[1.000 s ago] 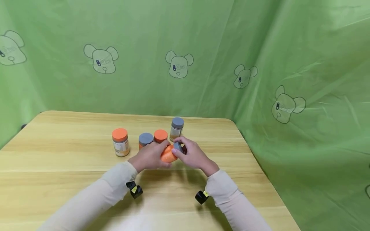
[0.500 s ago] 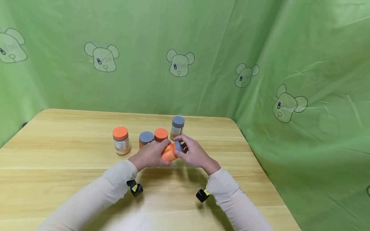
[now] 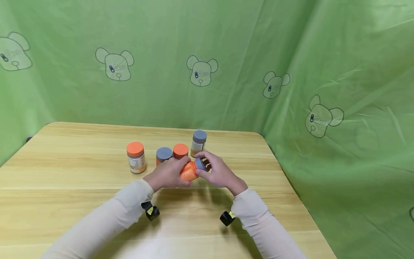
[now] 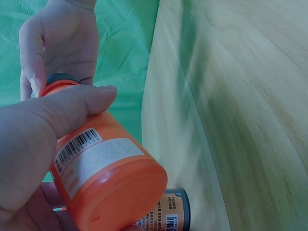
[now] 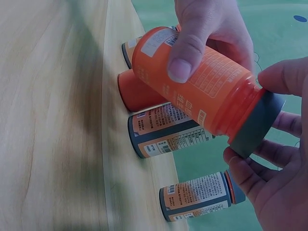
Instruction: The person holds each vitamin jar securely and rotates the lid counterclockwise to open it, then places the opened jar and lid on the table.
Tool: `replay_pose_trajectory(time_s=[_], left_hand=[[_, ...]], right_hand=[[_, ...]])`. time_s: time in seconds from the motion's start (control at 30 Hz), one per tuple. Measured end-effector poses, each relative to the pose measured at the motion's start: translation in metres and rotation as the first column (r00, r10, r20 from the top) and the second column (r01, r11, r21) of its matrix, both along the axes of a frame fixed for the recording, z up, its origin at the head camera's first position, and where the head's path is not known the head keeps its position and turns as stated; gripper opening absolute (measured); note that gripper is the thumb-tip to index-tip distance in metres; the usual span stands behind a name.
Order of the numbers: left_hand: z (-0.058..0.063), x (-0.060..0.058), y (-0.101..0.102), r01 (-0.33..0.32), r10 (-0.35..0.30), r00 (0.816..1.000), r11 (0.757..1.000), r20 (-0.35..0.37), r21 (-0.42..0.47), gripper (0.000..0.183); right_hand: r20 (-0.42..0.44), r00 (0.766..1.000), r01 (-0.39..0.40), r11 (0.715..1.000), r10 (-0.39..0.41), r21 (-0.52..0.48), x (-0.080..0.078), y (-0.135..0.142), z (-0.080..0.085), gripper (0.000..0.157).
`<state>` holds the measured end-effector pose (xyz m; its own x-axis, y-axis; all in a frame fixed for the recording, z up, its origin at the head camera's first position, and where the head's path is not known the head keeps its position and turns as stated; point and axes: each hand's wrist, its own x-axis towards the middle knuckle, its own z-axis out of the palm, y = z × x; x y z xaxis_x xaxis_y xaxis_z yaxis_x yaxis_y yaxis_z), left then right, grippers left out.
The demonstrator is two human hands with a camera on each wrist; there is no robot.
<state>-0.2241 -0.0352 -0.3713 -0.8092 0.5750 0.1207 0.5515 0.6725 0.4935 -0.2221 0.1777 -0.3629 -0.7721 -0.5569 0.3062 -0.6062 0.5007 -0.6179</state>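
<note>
An orange plastic bottle [image 3: 188,172] with a grey screw cap [image 3: 200,164] is held tilted between the two hands, above the wooden table. My left hand [image 3: 169,173] grips the bottle's body, its thumb [image 4: 77,106] lying across the label in the left wrist view. My right hand [image 3: 218,173] holds the cap by its edge between thumb and fingertips. In the right wrist view the cap [image 5: 259,124] sits on the bottle's ribbed orange neck [image 5: 233,108]. The bottle's round base [image 4: 122,195] faces the left wrist camera.
Behind the hands stand an orange-lidded jar [image 3: 180,150], a grey-lidded orange bottle [image 3: 164,154] and a grey-lidded jar [image 3: 198,142]. Another orange-lidded jar [image 3: 136,158] is to the left on the table [image 3: 81,165]. A green curtain [image 3: 155,100] hangs behind and at the right.
The right thumb has slid down the side of the cap, leaving more of the cap showing. The left hand keeps its grip, and the standing containers have not moved.
</note>
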Motion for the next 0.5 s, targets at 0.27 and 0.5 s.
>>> replay_pose_trajectory(time_s=[0.27,0.5], left_hand=[[-0.0001,0.0,0.0001,0.011,-0.011,1.0,1.0,-0.004,0.012,0.066],[0.0005,0.0042,-0.0025,-0.003,0.003,1.0,1.0,0.001,0.028,0.068]], right_hand=[[0.0,1.0,0.005,1.0,-0.005,-0.011,0.0015,0.0019,0.0019,0.041],[-0.021,0.999,0.035,0.999,-0.035,-0.026,0.0011,0.0048,0.0008,0.043]])
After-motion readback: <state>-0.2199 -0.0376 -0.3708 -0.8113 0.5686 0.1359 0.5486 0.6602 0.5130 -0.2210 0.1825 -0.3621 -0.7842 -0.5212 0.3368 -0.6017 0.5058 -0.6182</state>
